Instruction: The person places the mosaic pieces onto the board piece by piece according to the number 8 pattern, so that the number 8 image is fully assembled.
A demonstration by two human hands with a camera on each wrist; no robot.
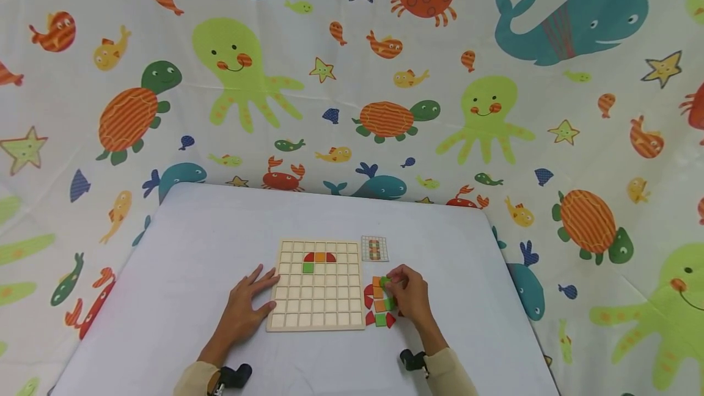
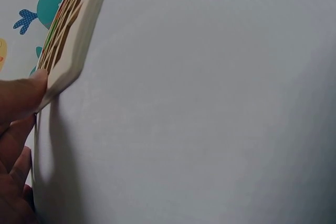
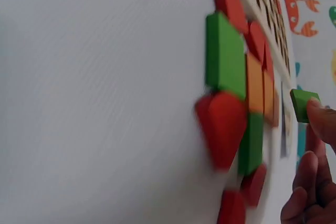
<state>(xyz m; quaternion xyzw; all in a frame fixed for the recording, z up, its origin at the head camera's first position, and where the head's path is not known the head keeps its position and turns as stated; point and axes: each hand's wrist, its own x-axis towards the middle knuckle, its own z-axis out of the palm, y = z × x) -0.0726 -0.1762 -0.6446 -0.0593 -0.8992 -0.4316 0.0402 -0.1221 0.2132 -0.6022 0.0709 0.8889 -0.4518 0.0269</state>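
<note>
A wooden grid board (image 1: 319,309) lies flat on the table. My left hand (image 1: 247,301) rests at its left edge, thumb and fingers extended and spread, the thumb (image 2: 32,90) against the board's rim. On the upper part of the grid, an orange square (image 1: 320,257) sits between two red rounded pieces, with a green square (image 1: 308,267) below the left one. Right of the board, my right hand (image 1: 411,295) pinches a green square block (image 3: 301,104) between thumb and fingers, held above the loose pieces.
Loose red, orange and green blocks lie along the board's right side, among them a green block (image 3: 226,53) and a red rounded block (image 3: 223,124). A small pattern card (image 1: 374,249) lies by the board's upper right corner. Behind the white table (image 1: 220,219) hangs a sea-animal cloth (image 1: 341,90).
</note>
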